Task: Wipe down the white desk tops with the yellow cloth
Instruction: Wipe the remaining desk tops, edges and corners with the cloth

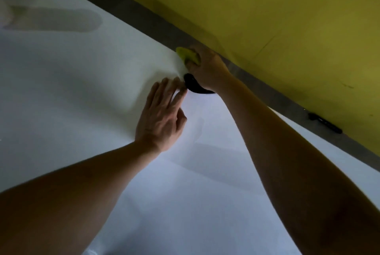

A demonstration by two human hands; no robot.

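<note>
The white desk top [78, 81] fills most of the head view. My right hand [207, 69] grips the bunched yellow cloth [188, 55] near the desk's far edge, against the grey strip. A black curved object [194, 86] sits under the heel of that hand; what it is cannot be told. My left hand [162, 114] lies flat on the desk with fingers straight, its fingertips touching the black object's left end.
A yellow partition panel [267, 18] rises behind the desk, with a grey strip [127, 9] along its base. A small black fitting [326, 123] sits on that strip at the right. Soft shadows lie on the desk at upper left.
</note>
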